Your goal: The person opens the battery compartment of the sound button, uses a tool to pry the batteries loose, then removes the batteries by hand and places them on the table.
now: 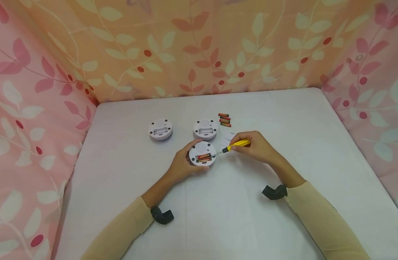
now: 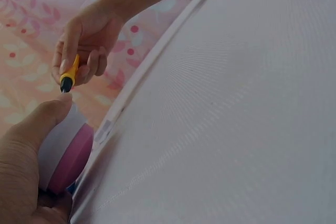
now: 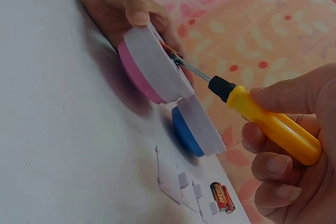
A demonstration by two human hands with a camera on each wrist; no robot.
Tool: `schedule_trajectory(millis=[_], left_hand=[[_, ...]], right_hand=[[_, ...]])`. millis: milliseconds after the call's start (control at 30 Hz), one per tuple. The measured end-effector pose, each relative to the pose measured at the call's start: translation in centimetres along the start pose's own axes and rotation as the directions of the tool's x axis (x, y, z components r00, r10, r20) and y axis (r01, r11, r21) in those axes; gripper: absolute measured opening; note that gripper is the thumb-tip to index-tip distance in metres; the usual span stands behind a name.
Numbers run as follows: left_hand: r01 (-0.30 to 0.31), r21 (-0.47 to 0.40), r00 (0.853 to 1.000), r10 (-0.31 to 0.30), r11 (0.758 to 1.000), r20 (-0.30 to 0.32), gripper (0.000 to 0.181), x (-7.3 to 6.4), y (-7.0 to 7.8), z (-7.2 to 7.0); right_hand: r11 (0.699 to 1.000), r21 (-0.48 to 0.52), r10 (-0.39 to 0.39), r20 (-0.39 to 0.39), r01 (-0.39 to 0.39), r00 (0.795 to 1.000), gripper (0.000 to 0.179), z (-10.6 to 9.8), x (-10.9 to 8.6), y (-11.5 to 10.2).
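My left hand point(image 1: 180, 165) grips the rim of a round white battery-powered device point(image 1: 201, 147), thumb on the near side and fingers round the far side. Its open compartment faces up and holds red-and-black batteries point(image 1: 204, 157). A pink band point(image 3: 135, 77) shows round the lower part of this device in the right wrist view. Between thumb and fingers, my right hand point(image 1: 259, 147) holds a yellow screwdriver point(image 3: 273, 125) with a black collar. The metal shaft point(image 3: 195, 70) slants down to the battery compartment, its tip right at the end of the batteries.
Just beyond stands a similar device point(image 1: 205, 126), blue underneath in the right wrist view, its compartment bare. Another one point(image 1: 160, 126) sits farther left. Several loose batteries point(image 1: 224, 120) lie at the back, near white covers point(image 1: 227, 138). Floral curtains point(image 1: 199, 47) enclose the white table point(image 1: 218, 224).
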State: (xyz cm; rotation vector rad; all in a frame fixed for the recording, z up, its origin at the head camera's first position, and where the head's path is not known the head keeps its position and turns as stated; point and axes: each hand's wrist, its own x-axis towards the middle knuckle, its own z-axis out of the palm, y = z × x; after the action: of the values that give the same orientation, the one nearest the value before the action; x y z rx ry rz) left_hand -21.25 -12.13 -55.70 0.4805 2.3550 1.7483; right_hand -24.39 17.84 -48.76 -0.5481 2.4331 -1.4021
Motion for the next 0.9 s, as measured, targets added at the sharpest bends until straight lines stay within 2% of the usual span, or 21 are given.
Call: schedule_trajectory(millis=[333,467,633,700,900], left_hand=[[0.009,-0.011,1.000,-0.009,1.000,0.004,0.100,0.0,-0.1,-0.1],[0.000,-0.018,1.000,0.000,1.000,0.005,0.100,0.1,-0.3,0.0],[-0.005,-0.014,1.000,0.005,1.000,0.004,0.101,0.1,-0.4,0.0],[0.010,-0.007,1.000,-0.010,1.000,0.004,0.101,0.1,-0.4,0.0],[0.027,0.027,1.000,-0.027,0.999,0.003,0.101,0.0,-0.3,0.0]], right_hand=[[0.997,-0.080,0.003,-0.034,-0.006,0.999,0.008,-0.7,-0.3,-0.9],[0.994,-0.109,-0.030,-0.042,0.026,0.999,0.010,-0.9,-0.8,-1.6],[0.983,-0.144,-0.120,-0.038,0.113,0.992,0.016,-0.7,-1.2,-2.5],[0.976,-0.159,-0.158,-0.034,0.151,0.987,0.017,-0.6,-1.3,-2.7],[0.961,-0.198,-0.199,-0.014,0.192,0.980,0.019,-0.3,-1.6,-3.2]])
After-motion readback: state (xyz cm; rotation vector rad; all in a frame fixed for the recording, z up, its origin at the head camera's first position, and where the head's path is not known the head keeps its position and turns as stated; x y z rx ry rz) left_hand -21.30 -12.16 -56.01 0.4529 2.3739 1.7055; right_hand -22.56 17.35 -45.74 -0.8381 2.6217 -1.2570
